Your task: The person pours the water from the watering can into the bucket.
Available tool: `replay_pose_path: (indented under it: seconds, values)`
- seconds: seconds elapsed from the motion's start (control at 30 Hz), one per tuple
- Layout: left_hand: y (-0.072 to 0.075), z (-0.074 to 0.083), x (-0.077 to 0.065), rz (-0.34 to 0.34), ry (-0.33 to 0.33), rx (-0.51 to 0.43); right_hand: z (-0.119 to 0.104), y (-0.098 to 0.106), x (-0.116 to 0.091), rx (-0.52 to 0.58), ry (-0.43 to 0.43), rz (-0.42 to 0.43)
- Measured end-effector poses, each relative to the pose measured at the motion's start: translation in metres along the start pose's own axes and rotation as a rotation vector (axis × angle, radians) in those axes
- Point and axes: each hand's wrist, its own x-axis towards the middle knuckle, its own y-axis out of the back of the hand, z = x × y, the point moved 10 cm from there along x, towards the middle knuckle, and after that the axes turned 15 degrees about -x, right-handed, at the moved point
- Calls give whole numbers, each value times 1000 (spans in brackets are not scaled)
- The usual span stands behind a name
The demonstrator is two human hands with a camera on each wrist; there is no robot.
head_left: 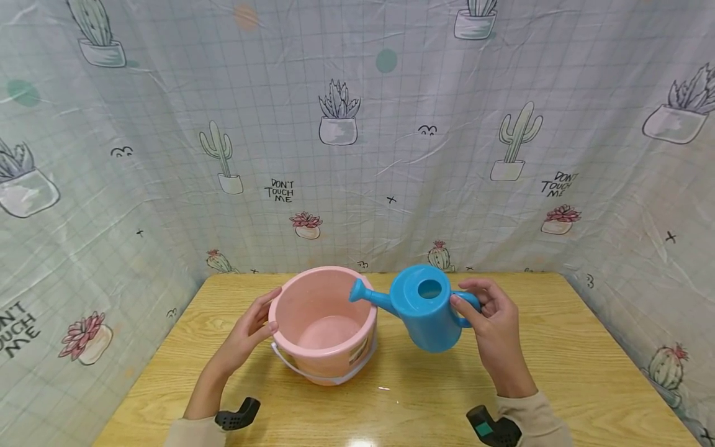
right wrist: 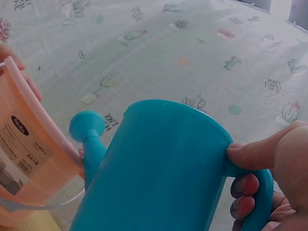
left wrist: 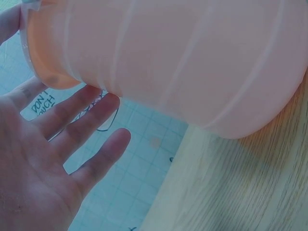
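Note:
A blue watering can [head_left: 430, 316] is held by its handle in my right hand [head_left: 494, 316], the thumb pressing near the top of the handle and the fingers curled through it. Its spout [head_left: 380, 300] points left, with the rose over the right rim of a pink bucket [head_left: 321, 354]. In the right wrist view the can's body [right wrist: 159, 168] fills the middle. My left hand [head_left: 246, 332] rests against the left side of the bucket, fingers fairly straight. In the left wrist view the fingertips [left wrist: 108, 101] touch the outer wall. No water shows inside the bucket.
The bucket stands on a wooden table [head_left: 558, 360], its white handle [head_left: 329, 380] hanging down in front. Small wet spots [head_left: 383, 388] lie on the wood near it. A cactus-print curtain [head_left: 368, 167] encloses the back and both sides.

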Motion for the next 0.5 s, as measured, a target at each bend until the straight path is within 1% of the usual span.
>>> replay_pose_path:
  seconds: [0.27, 0.5]
  values:
    - [0, 1, 1, -7, -7, 3, -1, 0, 0, -1, -1, -1]
    - [1, -1, 1, 6, -7, 19, -1, 0, 0, 0, 10, 1]
